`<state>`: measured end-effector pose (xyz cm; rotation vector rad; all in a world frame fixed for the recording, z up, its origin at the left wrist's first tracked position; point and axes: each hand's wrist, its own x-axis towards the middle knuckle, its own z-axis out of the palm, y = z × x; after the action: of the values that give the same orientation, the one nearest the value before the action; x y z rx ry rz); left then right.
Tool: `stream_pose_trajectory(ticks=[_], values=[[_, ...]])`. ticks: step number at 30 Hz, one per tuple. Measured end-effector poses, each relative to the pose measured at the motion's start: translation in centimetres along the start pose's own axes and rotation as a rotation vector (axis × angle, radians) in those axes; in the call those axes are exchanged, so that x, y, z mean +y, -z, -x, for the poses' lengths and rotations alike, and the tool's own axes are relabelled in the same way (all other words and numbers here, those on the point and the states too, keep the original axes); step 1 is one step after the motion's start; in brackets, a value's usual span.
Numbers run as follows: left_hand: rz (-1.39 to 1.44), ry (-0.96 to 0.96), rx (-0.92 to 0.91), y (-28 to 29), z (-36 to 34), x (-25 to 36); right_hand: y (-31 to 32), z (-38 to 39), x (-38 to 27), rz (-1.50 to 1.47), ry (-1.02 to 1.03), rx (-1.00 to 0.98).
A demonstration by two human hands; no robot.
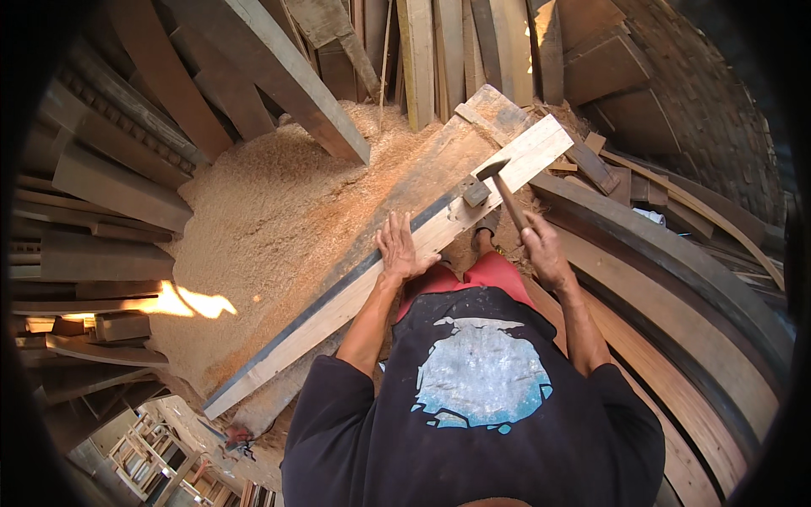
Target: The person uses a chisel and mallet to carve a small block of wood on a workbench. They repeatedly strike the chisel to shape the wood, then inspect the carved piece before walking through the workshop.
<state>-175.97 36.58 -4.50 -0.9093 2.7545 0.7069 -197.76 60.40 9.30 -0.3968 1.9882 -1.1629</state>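
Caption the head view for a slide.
Left hand resting on a pale beam, right hand gripping a hammer, sawdust heaped alongside.

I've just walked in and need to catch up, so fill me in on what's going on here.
A person is working with a hammer over a long, pale timber with a dark edge. The right hand grips the hammer's handle; its head is close by a small block at the timber, though whether they touch is unclear. The left hand lies on the timber, fingers spread. Sawdust is heaped to the left.
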Motion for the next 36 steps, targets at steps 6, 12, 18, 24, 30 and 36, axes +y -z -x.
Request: stream_pose_trajectory(ticks=[6,12,18,24,30,36], values=[[0.441,-0.232,0.042,-1.3,-6.8,6.3,2.5,-4.0,1.9,-0.494,-0.287,0.174],[0.354,-0.270,0.166,-2.7,-9.9,9.7,3.5,-4.2,3.8,-0.208,-0.347,-0.247],[0.382,-0.290,0.136,-2.5,-10.4,9.7,4.8,-5.0,4.0,-0.418,-0.351,-0.005],[0.349,-0.299,0.134,-2.4,-10.4,9.9,5.7,-4.2,3.3,0.211,0.236,-0.022],[0.380,-0.341,0.123,-2.5,-9.5,7.9,4.4,-1.4,1.7,0.407,0.240,-0.123],[-0.010,0.175,0.072,-2.1,-3.1,2.6,-0.9,-0.4,3.7,0.403,0.070,-0.399]])
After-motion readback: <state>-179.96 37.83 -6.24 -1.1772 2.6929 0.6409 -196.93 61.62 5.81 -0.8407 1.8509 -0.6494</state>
